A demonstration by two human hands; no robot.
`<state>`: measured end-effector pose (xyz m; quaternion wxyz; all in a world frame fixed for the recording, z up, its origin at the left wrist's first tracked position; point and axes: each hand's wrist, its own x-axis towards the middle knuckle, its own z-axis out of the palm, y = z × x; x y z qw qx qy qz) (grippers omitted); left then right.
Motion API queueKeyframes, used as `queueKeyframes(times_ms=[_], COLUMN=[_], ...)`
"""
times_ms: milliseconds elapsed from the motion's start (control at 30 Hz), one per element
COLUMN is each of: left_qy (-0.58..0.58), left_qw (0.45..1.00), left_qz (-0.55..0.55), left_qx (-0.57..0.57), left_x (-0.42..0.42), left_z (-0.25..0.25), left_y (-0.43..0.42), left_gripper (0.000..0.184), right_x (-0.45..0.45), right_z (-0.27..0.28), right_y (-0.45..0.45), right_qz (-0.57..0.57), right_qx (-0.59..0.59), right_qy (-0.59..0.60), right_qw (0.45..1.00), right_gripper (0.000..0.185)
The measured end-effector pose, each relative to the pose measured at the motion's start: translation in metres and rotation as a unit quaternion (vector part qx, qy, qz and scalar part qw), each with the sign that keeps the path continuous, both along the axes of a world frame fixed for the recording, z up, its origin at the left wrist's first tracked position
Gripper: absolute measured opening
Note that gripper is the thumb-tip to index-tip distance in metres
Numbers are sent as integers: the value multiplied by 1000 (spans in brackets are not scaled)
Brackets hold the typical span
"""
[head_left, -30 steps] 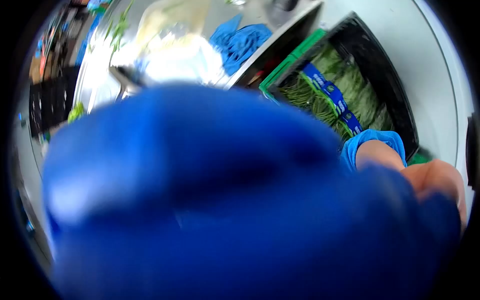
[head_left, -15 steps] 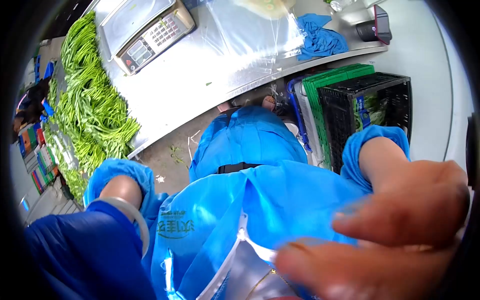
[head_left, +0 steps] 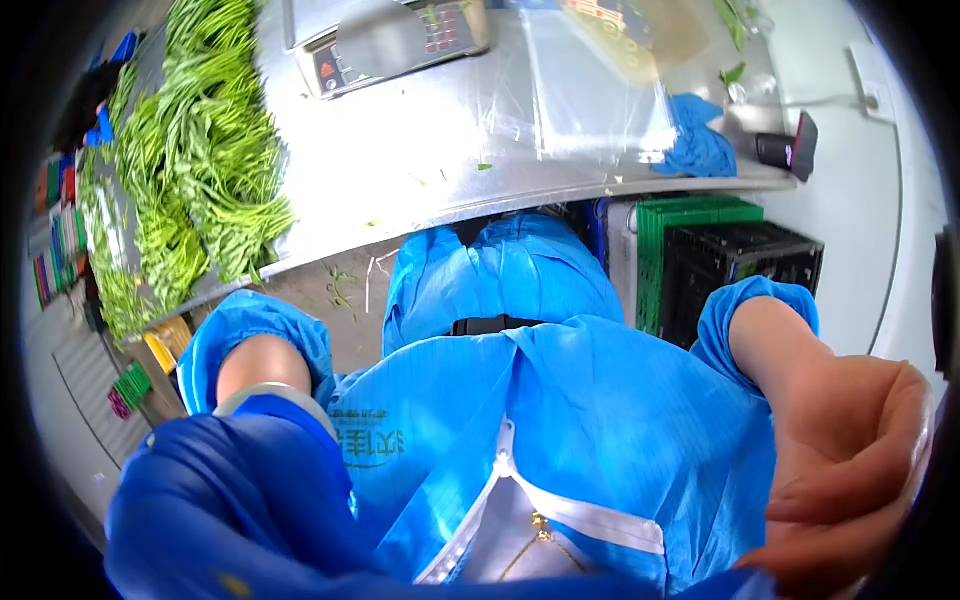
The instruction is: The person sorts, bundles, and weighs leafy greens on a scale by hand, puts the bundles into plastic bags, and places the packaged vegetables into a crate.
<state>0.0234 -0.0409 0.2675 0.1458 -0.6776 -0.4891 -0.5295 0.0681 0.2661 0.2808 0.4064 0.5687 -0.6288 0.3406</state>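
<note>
My left hand (head_left: pixel 230 490), in a blue glove with a pale band at the wrist, is raised close to the camera at lower left. Blue glove material stretches along the bottom edge towards the right; most of the fingers are hidden or cut off. My right hand (head_left: pixel 850 450) is bare and also close to the camera, at the right edge. Its fingers are curled, their tips out of sight near the end of the blue material. Whether they grip anything is hidden. Between the hands is my blue smock (head_left: pixel 600 400) with a white zipper (head_left: pixel 505 440).
Leafy green vegetables (head_left: pixel 210 130) are heaped on the left of the metal table (head_left: pixel 400 180). A weighing scale (head_left: pixel 400 45), clear plastic bags (head_left: pixel 590 90), a blue cloth (head_left: pixel 700 140) and a black-and-red object (head_left: pixel 790 148) lie there too. Green (head_left: pixel 690 212) and black crates (head_left: pixel 745 270) stand below.
My left glove has moved right and across the bottom of the view. My right hand has drawn back rightwards and its fingers have curled. The view has shifted, bringing the table lower right.
</note>
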Motion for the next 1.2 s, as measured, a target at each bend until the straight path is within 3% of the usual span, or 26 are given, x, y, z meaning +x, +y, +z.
queueKeyframes(times_ms=[533, 700, 833, 900, 967, 1033, 1067, 1100, 1133, 1167, 1200], left_qy=[-34, -91, -254, -353, -519, -610, -653, -693, -721, -748, -783], left_qw=[975, 930, 836, 733, 591, 523, 495, 465, 436, 406, 371], left_qz=[217, 353, 485, 581, 617, 595, 573, 549, 537, 523, 484], left_qx=[-17, -46, -47, -9, -32, -5, 16, 37, 41, 45, 123], left_x=[65, 71, 74, 77, 72, 61, 62, 67, 70, 72, 74], left_z=[14, -5, -46, -71, -94, -144, -178, -212, -240, -267, -290], left_y=[8, -20, -62, -81, -119, -163, -185, -204, -216, -221, -224], left_gripper=[23, 23, 27, 30, 30, 30, 30, 30, 31, 32, 34], right_x=[-55, -77, -96, -106, -115, -126, -130, -142, -152, -160, -163], right_z=[-11, -20, -29, -40, -59, -86, -99, -106, -129, -158, -199], right_y=[25, 5, -15, -28, -40, -60, -78, -109, -145, -174, -196], right_qz=[166, 205, 193, 164, 117, 48, 15, -45, 27, 4, 6], right_qx=[-31, -64, -98, -135, -186, -209, -145, 62, 75, 160, 210], right_qy=[2, 2, -13, -33, -75, -188, -276, -319, -531, -557, -571], right_qw=[986, 977, 976, 977, 973, 958, 950, 945, 843, 815, 793], right_gripper=[13, 12, 12, 12, 12, 11, 11, 14, 16, 16, 20])
